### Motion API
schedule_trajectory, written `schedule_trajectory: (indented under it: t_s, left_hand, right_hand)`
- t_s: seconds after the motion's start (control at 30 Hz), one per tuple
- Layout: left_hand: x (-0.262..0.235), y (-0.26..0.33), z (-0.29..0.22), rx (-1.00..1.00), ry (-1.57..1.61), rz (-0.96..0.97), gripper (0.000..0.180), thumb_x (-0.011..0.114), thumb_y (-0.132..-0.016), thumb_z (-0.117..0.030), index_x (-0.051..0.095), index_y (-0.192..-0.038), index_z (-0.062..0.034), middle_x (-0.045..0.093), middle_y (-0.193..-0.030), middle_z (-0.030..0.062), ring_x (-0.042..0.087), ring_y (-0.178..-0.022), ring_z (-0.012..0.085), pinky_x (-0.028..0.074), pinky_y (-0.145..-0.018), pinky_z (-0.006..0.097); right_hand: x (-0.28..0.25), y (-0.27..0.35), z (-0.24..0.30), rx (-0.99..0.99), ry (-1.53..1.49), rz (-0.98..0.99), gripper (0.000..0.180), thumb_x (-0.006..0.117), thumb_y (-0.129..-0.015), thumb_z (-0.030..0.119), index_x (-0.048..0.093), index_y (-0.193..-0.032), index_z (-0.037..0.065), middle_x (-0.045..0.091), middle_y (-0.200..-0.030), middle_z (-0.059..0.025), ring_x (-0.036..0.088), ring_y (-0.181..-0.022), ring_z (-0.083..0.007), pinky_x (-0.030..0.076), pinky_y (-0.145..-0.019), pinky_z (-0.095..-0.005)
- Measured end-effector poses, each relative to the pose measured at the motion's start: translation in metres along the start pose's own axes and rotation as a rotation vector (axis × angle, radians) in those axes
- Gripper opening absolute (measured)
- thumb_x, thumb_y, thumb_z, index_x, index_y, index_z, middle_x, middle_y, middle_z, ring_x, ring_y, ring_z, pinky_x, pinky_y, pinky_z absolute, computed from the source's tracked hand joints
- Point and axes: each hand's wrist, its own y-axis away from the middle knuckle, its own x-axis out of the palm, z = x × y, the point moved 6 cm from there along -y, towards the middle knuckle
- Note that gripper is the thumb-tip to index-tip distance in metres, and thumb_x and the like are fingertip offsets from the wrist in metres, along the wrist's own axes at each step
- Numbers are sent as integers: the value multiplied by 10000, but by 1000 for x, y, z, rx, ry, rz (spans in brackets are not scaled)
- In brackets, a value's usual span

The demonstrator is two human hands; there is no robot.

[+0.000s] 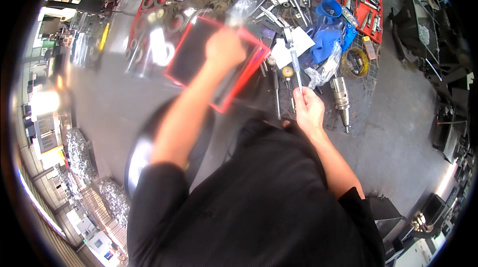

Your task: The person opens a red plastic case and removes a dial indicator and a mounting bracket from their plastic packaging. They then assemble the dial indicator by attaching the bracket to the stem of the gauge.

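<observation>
My left hand (225, 48) is over a red-edged case (189, 53) with a dark inside. Motion smears both, so I cannot make out the fingers or whether they grip the case. My right hand (309, 107) is closed around the near end of a long slim metal tool (296, 65), which points away from me. The tool's far, wider end lies over a white sheet of paper (302, 43). Just left of this hand lie a gauge with a round yellow dial (288, 71) and a thin rod (277, 95).
A metal tool holder (341, 98) lies right of my right hand, near a yellow-rimmed round container (356, 63). Behind are a blue cloth (326, 45), a blue cup (328, 9) and red trays (368, 8) of tools. A round-topped stool (142, 155) is below my left arm.
</observation>
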Motion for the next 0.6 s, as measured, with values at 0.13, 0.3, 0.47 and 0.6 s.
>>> schedule_trajectory:
  t_s: [0.13, 0.3, 0.47, 0.6]
  left_hand:
    - [1, 9, -8, 13, -47, -165, 293, 678, -770, -245, 672, -895, 19, 684, -925, 203, 720, -838, 345, 592, -793, 412]
    - [0, 20, -8, 105, -69, -247, 191, 648, -825, -195, 680, -912, -29, 656, -929, 174, 689, -828, 345, 570, -763, 424]
    - [25, 25, 3, 96, 65, -253, 178, 635, -839, -119, 677, -978, -16, 648, -987, 171, 659, -921, 364, 552, -842, 447]
    - [11, 36, -9, 61, 72, -268, 317, 704, -846, -186, 687, -1109, -10, 657, -1102, 181, 653, -997, 370, 544, -870, 449]
  right_hand:
    - [-9, -6, -10, -8, -2, 34, 253, 626, -999, 279, 692, -1022, 36, 656, -711, -109, 637, -625, -238, 482, -620, -365]
    - [-24, -12, -16, -45, 11, 27, 237, 626, -994, 270, 692, -1028, 44, 680, -746, -130, 683, -687, -284, 512, -649, -381]
    - [-30, -27, -14, -151, 115, -40, 222, 616, -989, 265, 680, -1011, 54, 685, -731, -163, 690, -700, -364, 519, -644, -446]
    - [-26, -47, -12, -230, 297, -44, 231, 602, -988, 277, 664, -971, 56, 663, -662, -191, 673, -655, -409, 513, -623, -498]
